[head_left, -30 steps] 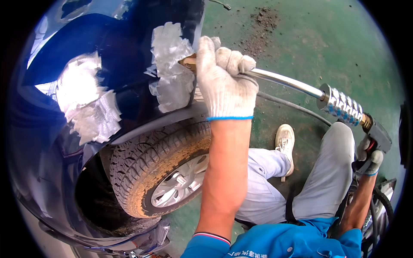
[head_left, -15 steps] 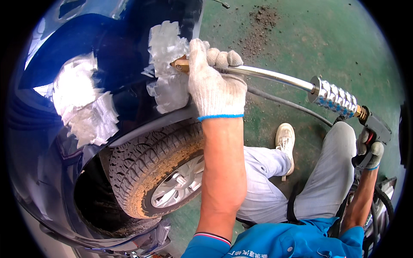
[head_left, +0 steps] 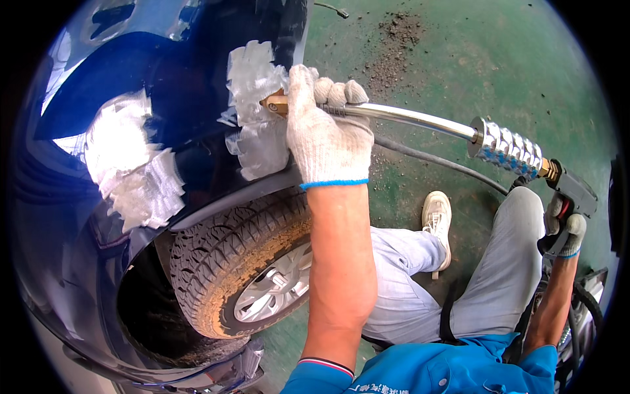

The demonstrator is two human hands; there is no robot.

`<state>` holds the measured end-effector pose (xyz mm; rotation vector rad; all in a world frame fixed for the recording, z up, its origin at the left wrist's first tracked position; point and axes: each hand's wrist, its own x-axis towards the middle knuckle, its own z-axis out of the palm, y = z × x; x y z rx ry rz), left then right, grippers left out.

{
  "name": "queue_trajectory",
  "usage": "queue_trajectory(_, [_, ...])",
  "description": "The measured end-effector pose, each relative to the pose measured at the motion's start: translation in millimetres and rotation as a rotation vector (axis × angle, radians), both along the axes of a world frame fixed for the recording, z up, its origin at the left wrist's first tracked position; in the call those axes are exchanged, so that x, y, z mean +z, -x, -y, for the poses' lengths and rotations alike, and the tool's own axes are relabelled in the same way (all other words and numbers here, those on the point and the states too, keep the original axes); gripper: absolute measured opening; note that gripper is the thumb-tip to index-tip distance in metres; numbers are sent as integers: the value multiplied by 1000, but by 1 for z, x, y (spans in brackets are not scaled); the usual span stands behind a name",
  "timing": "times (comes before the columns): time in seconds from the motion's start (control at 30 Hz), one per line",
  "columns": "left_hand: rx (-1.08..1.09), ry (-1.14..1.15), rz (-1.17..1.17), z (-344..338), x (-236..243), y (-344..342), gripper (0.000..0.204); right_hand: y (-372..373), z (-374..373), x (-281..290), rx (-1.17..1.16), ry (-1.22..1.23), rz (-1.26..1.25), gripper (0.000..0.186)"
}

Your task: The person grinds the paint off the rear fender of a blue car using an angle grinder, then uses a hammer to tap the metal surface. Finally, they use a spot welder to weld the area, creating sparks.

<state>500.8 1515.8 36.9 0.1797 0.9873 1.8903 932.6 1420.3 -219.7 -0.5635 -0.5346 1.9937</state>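
My left hand (head_left: pixel 328 144), in a white knit glove, is closed around the front of a slide hammer dent puller (head_left: pixel 420 119), just behind its brass tip (head_left: pixel 275 104). That tip sits at a sanded bare-metal patch (head_left: pixel 252 75) on a dark blue car panel (head_left: pixel 190 72); whether it touches the metal cannot be made out. Toward the rod's rear is the ridged chrome sliding weight (head_left: pixel 506 147). At the far right, my gloved right hand (head_left: pixel 572 235) wraps the puller's dark pistol-style handle (head_left: pixel 579 196), beside a red part. Both forearms are bare below blue sleeves.
A second sanded patch (head_left: pixel 134 161) lies further left on the panel. Below is a muddy tire (head_left: pixel 226 262) in the wheel arch. A grey cable (head_left: pixel 433 156) runs under the rod. Loose dirt (head_left: pixel 397 46) lies on the green floor (head_left: pixel 499 59). My knee (head_left: pixel 525 210) is near the handle.
The car and wheel sit slightly lower and further right in the picture. Both hands keep their grip on the dent puller, with the tip still at the same patch.
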Motion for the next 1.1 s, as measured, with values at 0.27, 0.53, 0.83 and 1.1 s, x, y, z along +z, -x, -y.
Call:
queue_trajectory(0.27, [2, 3, 13, -2, 3, 1, 23, 3, -1, 0, -47, -15, 8, 55])
queue_trajectory(0.53, [-6, -6, 15, -4, 3, 0, 22, 2, -8, 7, -29, 4, -38, 59])
queue_trajectory(0.83, [-77, 28, -115, 11, -32, -63, 27, 5, -18, 9, 7, -50, 21, 63])
queue_trajectory(1.1, [-312, 6, 90, 8, -56, -113, 30, 4, -19, 21, 23, -10, 5, 62])
